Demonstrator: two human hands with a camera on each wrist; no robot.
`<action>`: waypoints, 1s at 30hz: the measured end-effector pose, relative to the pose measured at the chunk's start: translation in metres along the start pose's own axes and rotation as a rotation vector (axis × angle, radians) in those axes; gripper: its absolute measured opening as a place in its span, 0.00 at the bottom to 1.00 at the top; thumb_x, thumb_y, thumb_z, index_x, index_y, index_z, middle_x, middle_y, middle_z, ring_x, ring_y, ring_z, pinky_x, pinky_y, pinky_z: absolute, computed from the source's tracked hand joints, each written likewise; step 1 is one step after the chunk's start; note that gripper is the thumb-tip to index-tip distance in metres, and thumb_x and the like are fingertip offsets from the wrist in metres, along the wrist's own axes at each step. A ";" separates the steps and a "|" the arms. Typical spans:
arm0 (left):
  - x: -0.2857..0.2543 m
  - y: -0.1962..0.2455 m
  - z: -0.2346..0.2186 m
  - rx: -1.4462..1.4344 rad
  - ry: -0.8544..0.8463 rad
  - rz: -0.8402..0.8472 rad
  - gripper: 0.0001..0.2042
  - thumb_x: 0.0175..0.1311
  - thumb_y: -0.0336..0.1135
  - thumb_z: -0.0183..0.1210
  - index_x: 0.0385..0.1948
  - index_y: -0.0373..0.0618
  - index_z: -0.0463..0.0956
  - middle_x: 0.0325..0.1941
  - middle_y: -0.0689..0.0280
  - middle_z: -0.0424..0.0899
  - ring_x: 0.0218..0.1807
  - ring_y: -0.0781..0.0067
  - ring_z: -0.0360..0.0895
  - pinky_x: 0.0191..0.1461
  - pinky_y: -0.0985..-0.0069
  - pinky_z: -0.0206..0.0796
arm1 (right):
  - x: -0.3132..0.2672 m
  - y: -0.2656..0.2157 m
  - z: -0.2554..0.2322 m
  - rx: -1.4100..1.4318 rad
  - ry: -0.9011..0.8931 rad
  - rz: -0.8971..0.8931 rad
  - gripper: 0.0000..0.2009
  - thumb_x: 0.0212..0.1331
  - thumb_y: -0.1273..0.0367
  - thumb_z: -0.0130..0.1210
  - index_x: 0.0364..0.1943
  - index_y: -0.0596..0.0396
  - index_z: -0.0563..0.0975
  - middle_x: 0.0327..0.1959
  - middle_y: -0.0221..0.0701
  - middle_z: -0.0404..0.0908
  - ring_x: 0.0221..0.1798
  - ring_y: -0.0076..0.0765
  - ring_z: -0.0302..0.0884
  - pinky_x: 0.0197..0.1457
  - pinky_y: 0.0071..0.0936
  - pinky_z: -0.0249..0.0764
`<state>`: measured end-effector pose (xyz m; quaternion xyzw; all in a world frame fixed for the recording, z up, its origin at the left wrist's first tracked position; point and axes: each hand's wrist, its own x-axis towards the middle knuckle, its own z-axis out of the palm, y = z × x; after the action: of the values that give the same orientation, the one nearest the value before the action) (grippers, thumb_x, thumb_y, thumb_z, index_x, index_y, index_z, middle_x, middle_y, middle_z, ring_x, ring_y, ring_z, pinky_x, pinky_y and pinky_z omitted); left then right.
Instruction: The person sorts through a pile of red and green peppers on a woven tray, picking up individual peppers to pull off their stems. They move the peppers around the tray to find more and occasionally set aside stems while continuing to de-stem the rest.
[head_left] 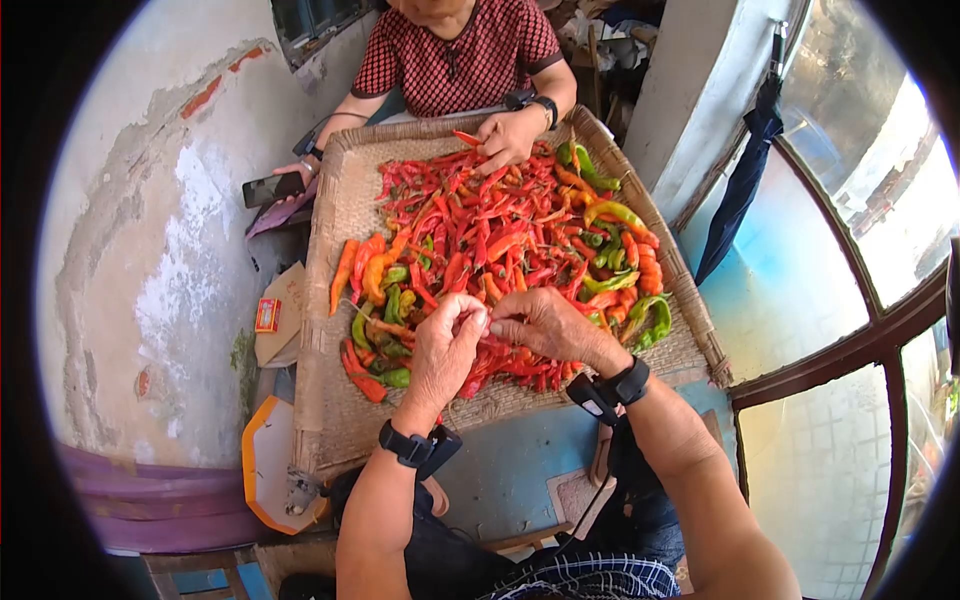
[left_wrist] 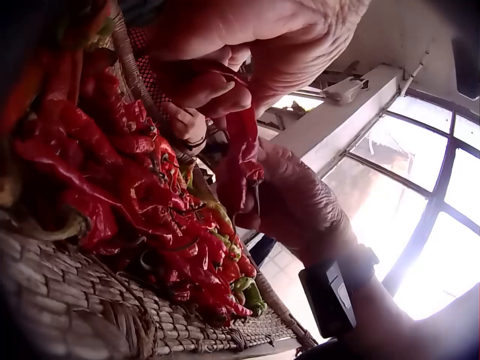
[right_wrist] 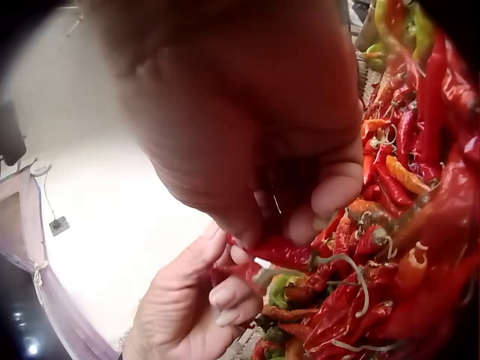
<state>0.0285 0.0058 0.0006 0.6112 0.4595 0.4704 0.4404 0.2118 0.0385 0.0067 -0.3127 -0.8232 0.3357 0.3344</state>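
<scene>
Both hands meet over the near side of a heap of chili peppers (head_left: pixel 480 230). The left hand (head_left: pixel 447 345) pinches a red chili pepper (left_wrist: pixel 241 139) between thumb and fingers, its stem end hanging down in the left wrist view. The right hand (head_left: pixel 550 325) comes at the same pepper from the other side, fingers bent in on it. In the right wrist view the pepper (right_wrist: pixel 281 251) lies between the fingertips of the two hands, beside a small white piece (right_wrist: pixel 262 262). A thin bright sliver (right_wrist: pixel 277 201) shows among the right hand's fingers.
The peppers lie in a large woven tray (head_left: pixel 325 400) with a raised rim. Across it another person (head_left: pixel 450 75) reaches one hand in at a red pepper and holds a phone (head_left: pixel 272 190). An orange-edged box (head_left: pixel 270 465) stands left; a folded umbrella (head_left: pixel 745 165) hangs right.
</scene>
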 end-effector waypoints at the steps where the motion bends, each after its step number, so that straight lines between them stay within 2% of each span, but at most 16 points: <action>1: -0.001 0.000 0.002 -0.010 -0.004 0.019 0.07 0.64 0.32 0.54 0.37 0.38 0.72 0.27 0.66 0.78 0.28 0.80 0.73 0.34 0.79 0.66 | -0.003 0.001 -0.003 0.022 -0.076 0.084 0.11 0.58 0.66 0.59 0.35 0.61 0.78 0.26 0.38 0.78 0.32 0.34 0.78 0.37 0.30 0.74; 3: -0.005 0.004 0.003 0.054 0.071 0.018 0.09 0.63 0.32 0.56 0.41 0.38 0.71 0.26 0.66 0.77 0.28 0.80 0.72 0.34 0.79 0.66 | -0.001 0.000 -0.016 0.025 -0.154 0.164 0.09 0.59 0.67 0.58 0.33 0.60 0.78 0.22 0.35 0.78 0.29 0.30 0.78 0.35 0.28 0.74; 5: -0.003 0.004 -0.003 0.081 0.087 0.026 0.12 0.63 0.32 0.57 0.45 0.38 0.70 0.26 0.67 0.77 0.28 0.80 0.72 0.34 0.79 0.66 | -0.003 -0.001 -0.028 0.130 -0.402 0.455 0.08 0.59 0.67 0.57 0.32 0.58 0.78 0.21 0.32 0.77 0.27 0.26 0.76 0.33 0.27 0.74; 6: -0.001 0.003 -0.004 0.122 0.126 0.037 0.12 0.63 0.32 0.57 0.45 0.38 0.71 0.26 0.67 0.76 0.28 0.80 0.72 0.34 0.78 0.66 | -0.002 0.001 -0.033 0.080 -0.368 0.415 0.09 0.61 0.66 0.56 0.30 0.58 0.78 0.22 0.30 0.78 0.25 0.23 0.75 0.30 0.25 0.74; 7: -0.003 0.000 -0.005 0.165 0.163 0.036 0.12 0.63 0.32 0.56 0.45 0.38 0.71 0.26 0.67 0.76 0.28 0.79 0.72 0.34 0.78 0.66 | -0.001 0.004 -0.036 0.033 -0.211 0.341 0.10 0.64 0.66 0.52 0.40 0.59 0.78 0.22 0.26 0.77 0.25 0.19 0.76 0.28 0.21 0.74; 9: -0.001 -0.008 -0.008 0.083 0.173 -0.027 0.11 0.65 0.34 0.55 0.43 0.38 0.72 0.27 0.68 0.76 0.29 0.80 0.71 0.35 0.79 0.66 | 0.002 0.004 -0.031 0.450 0.386 0.441 0.18 0.60 0.65 0.56 0.49 0.64 0.75 0.28 0.33 0.82 0.29 0.26 0.78 0.35 0.26 0.75; 11: -0.001 -0.013 -0.008 0.058 0.168 0.000 0.10 0.65 0.35 0.55 0.42 0.38 0.72 0.29 0.68 0.76 0.31 0.81 0.70 0.37 0.79 0.66 | 0.006 0.024 -0.037 0.075 0.542 0.232 0.24 0.59 0.66 0.57 0.56 0.65 0.69 0.31 0.36 0.83 0.30 0.31 0.80 0.37 0.28 0.76; 14: 0.001 -0.008 -0.008 0.000 0.140 -0.050 0.11 0.65 0.35 0.56 0.42 0.38 0.73 0.32 0.68 0.76 0.32 0.83 0.70 0.38 0.81 0.67 | -0.004 0.015 -0.054 -0.305 0.401 0.270 0.15 0.57 0.68 0.56 0.46 0.62 0.77 0.32 0.42 0.83 0.32 0.37 0.82 0.38 0.30 0.76; 15: -0.001 -0.008 -0.007 0.003 0.125 -0.053 0.11 0.64 0.36 0.57 0.42 0.38 0.73 0.32 0.68 0.75 0.32 0.83 0.70 0.38 0.82 0.67 | -0.007 0.023 -0.054 -0.372 0.369 0.262 0.14 0.56 0.67 0.58 0.45 0.58 0.78 0.31 0.38 0.82 0.31 0.34 0.79 0.37 0.29 0.75; 16: 0.000 -0.008 -0.005 0.029 0.117 -0.017 0.11 0.65 0.36 0.56 0.43 0.41 0.71 0.32 0.73 0.72 0.27 0.89 0.66 0.27 0.88 0.61 | -0.013 0.029 -0.055 -0.426 0.336 0.291 0.14 0.54 0.67 0.59 0.44 0.58 0.78 0.32 0.39 0.82 0.33 0.37 0.80 0.39 0.30 0.75; 18: 0.001 -0.009 -0.005 0.032 0.108 -0.022 0.11 0.65 0.36 0.57 0.43 0.41 0.71 0.33 0.72 0.72 0.28 0.89 0.66 0.28 0.88 0.62 | -0.023 0.037 -0.057 -0.482 0.300 0.334 0.14 0.52 0.67 0.60 0.43 0.58 0.79 0.33 0.39 0.82 0.36 0.41 0.80 0.41 0.32 0.75; 20: 0.001 -0.005 -0.004 0.051 0.094 -0.040 0.12 0.64 0.36 0.57 0.45 0.41 0.72 0.34 0.71 0.73 0.30 0.88 0.67 0.30 0.88 0.64 | -0.028 0.042 -0.058 -0.592 -0.036 0.348 0.16 0.49 0.67 0.61 0.43 0.56 0.79 0.32 0.40 0.80 0.40 0.47 0.78 0.45 0.36 0.74; 25: -0.001 -0.009 -0.001 0.114 0.063 -0.046 0.12 0.63 0.35 0.57 0.46 0.42 0.71 0.36 0.71 0.74 0.32 0.87 0.69 0.33 0.88 0.66 | -0.031 0.041 -0.037 -0.772 0.037 0.255 0.14 0.47 0.68 0.60 0.41 0.53 0.78 0.28 0.40 0.75 0.39 0.50 0.76 0.44 0.42 0.73; 27: 0.000 -0.011 -0.001 0.109 0.073 -0.031 0.12 0.63 0.33 0.56 0.46 0.41 0.71 0.36 0.70 0.74 0.32 0.87 0.70 0.33 0.88 0.66 | -0.024 0.044 -0.038 -0.913 -0.112 0.340 0.10 0.47 0.69 0.58 0.36 0.53 0.78 0.28 0.41 0.76 0.37 0.51 0.76 0.42 0.41 0.74; 28: 0.000 -0.010 -0.002 0.108 0.073 -0.054 0.12 0.63 0.32 0.56 0.46 0.41 0.71 0.37 0.70 0.75 0.32 0.86 0.70 0.33 0.87 0.66 | -0.023 0.045 -0.037 -0.930 -0.062 0.314 0.06 0.48 0.70 0.56 0.31 0.55 0.77 0.28 0.41 0.76 0.36 0.52 0.77 0.39 0.41 0.74; 30: 0.000 -0.007 -0.002 0.095 0.073 -0.064 0.11 0.63 0.31 0.56 0.46 0.41 0.71 0.37 0.70 0.75 0.33 0.86 0.70 0.33 0.86 0.67 | -0.024 0.039 -0.041 -0.870 -0.006 0.335 0.06 0.48 0.70 0.55 0.29 0.56 0.77 0.28 0.42 0.77 0.35 0.53 0.77 0.38 0.42 0.74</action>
<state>0.0251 0.0079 -0.0061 0.5988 0.5166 0.4557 0.4085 0.2684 0.0582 -0.0086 -0.5515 -0.8267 0.0095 0.1112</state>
